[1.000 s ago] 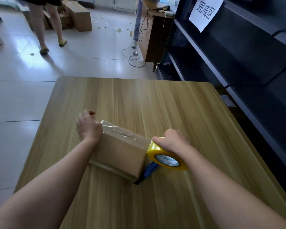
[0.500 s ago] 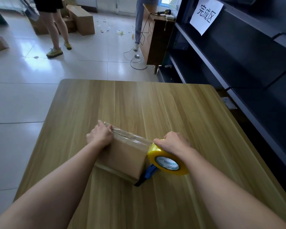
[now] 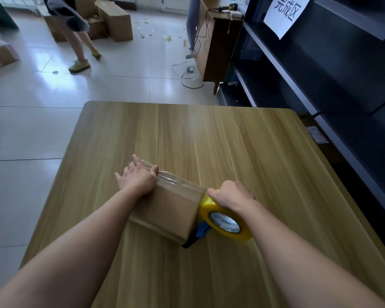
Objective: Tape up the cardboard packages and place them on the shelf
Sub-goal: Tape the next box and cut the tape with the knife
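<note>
A small brown cardboard package (image 3: 169,210) lies on the wooden table (image 3: 231,147), with a strip of clear tape along its top. My left hand (image 3: 137,178) rests flat on the package's far left end, fingers spread and straight. My right hand (image 3: 231,196) grips a tape dispenser (image 3: 226,221) with a yellow roll and a blue handle, held against the package's right end. The dark shelf (image 3: 320,70) stands to the right of the table.
A white paper sign (image 3: 286,12) hangs on the shelf. A wooden desk (image 3: 218,47) with a cable stands beyond the table. A person's legs (image 3: 80,47) and several cardboard boxes (image 3: 116,21) are on the tiled floor at the far left.
My left hand has gone from a fist at the package's left corner to lying flat with spread fingers on its taped end. The right hand with the dispenser has stayed at the right end.
</note>
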Demonstrator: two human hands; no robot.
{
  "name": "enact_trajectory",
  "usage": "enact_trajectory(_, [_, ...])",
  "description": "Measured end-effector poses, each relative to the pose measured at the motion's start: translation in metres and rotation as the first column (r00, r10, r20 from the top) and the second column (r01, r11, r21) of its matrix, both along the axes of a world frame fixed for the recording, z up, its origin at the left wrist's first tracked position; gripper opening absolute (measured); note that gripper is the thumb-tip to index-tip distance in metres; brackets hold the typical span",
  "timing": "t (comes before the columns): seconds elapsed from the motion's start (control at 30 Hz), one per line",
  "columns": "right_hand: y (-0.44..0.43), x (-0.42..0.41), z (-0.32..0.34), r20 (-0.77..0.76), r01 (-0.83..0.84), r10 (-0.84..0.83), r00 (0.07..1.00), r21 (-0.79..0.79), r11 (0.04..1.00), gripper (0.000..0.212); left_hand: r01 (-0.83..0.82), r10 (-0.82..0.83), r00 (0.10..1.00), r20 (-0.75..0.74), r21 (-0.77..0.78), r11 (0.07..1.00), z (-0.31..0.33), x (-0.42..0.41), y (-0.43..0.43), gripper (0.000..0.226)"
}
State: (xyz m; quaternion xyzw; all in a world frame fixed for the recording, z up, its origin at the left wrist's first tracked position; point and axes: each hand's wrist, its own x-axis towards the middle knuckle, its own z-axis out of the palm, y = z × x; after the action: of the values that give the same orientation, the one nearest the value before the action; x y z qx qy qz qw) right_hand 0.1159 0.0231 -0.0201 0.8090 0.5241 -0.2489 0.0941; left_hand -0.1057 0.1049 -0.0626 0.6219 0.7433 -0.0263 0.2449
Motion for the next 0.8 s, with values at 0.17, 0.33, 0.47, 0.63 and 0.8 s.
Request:
enact_trajectory(0.17, [0.005, -0.005, 0.000, 0.051, -0.026, 0.027, 0.998, -0.015, 1.000, 0.041, 0.060, -0.052, 0.995, -0.089, 0.085, 0.995, -0.002, 0.002, -0.007, 0.094])
enact_trajectory(0.33, [0.007, -0.005, -0.002, 0.065, -0.038, 0.040, 0.997, -0.035, 0.999, 0.043, 0.110, -0.096, 0.978, -0.187, 0.062, 0.992, -0.003, 0.004, -0.012, 0.122])
enact_trajectory(0.47, [0.007, -0.003, -0.003, 0.056, -0.060, 0.061, 0.997, -0.027, 0.998, 0.042, 0.305, -0.290, 0.951, -0.110, 0.154, 0.940, -0.005, 0.024, -0.023, 0.071])
enact_trajectory(0.63, [0.006, 0.004, -0.003, -0.001, -0.082, 0.082, 0.997, -0.021, 0.996, 0.051, 0.694, -0.681, 0.717, -0.148, 0.243, 0.678, -0.009, 0.061, -0.050, 0.058])
enact_trajectory(0.8, [0.011, 0.016, -0.007, -0.122, 0.007, -0.013, 0.992, -0.052, 0.999, 0.058, 0.773, -0.758, 0.633, -0.156, 0.078, 0.629, -0.004, 0.061, -0.046, 0.086])
